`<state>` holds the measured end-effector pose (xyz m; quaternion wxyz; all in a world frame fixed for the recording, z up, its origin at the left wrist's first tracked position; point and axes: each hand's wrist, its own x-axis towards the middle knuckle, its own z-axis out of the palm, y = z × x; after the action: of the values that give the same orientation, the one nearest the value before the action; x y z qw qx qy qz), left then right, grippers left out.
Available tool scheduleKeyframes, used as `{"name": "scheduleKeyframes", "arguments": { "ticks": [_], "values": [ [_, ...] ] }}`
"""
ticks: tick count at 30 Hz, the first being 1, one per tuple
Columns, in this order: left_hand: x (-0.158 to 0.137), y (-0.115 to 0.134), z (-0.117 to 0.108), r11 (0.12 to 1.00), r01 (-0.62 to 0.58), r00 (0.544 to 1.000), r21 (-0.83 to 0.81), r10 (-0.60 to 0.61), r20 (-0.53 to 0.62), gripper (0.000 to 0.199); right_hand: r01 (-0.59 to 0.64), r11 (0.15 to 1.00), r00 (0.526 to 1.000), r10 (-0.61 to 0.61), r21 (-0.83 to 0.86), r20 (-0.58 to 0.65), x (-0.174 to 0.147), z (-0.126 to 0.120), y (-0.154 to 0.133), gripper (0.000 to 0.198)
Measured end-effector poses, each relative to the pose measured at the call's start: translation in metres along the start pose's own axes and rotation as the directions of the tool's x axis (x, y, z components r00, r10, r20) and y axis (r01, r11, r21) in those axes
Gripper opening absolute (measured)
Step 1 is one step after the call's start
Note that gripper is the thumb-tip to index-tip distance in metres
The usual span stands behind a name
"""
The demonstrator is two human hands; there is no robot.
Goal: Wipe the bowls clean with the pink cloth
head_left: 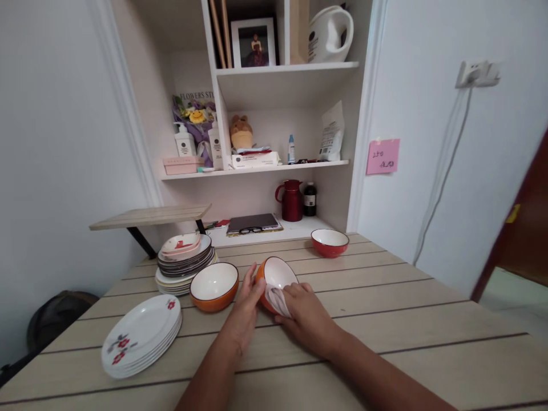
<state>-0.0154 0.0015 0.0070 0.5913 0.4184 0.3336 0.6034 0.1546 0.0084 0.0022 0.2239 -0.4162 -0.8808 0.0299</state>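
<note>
An orange bowl (280,272) with a white inside is tilted between my two hands over the table. My left hand (248,297) grips its left side, thumb near the rim and fingers behind the wall. In my right hand (306,314) is a pale cloth (277,299), pressed against the near rim and inside of the bowl; the fingers are closed round it. Just left of my left hand, a second orange bowl (214,285) stands upright. A red bowl (330,244) sits apart at the far right of the table.
White oval plates (143,328) with red flowers are stacked at the left. Behind them rises a mixed stack of dark-rimmed plates (186,264) topped by small dishes. A raised wooden shelf (149,216) stands back left. A closed laptop (252,222) and red jug (291,202) lie beyond the table.
</note>
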Motion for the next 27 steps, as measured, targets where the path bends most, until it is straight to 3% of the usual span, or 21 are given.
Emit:
{"name": "scheduleKeyframes", "arguments": {
  "ticks": [5, 11, 19, 23, 27],
  "values": [
    [0.000, 0.002, 0.000, 0.998, 0.008, 1.000, 0.054, -0.007, -0.022, 0.082, 0.173, 0.981, 0.985, -0.169, -0.091, 0.045, 0.000, 0.004, 0.003, 0.015],
    [0.002, 0.006, 0.000, 0.993, 0.006, 0.987, 0.117, 0.013, -0.162, 0.068, 0.240, 0.965, 0.971, -0.240, -0.109, 0.017, 0.000, -0.002, 0.006, 0.018],
    [0.004, 0.010, 0.001, 0.996, -0.003, 0.983, 0.094, 0.020, -0.180, 0.064, 0.163, 0.976, 0.985, -0.169, -0.144, -0.030, -0.004, -0.010, 0.011, 0.033],
    [0.004, 0.009, 0.000, 0.995, -0.031, 0.990, 0.093, 0.043, -0.132, 0.058, 0.138, 0.986, 0.990, -0.137, -0.090, 0.014, -0.003, -0.007, 0.009, 0.035],
    [0.005, 0.007, -0.004, 0.998, -0.036, 0.994, 0.046, 0.041, -0.105, 0.067, 0.094, 0.994, 0.994, -0.091, -0.049, 0.052, -0.002, -0.003, 0.003, 0.035]
  ]
}}
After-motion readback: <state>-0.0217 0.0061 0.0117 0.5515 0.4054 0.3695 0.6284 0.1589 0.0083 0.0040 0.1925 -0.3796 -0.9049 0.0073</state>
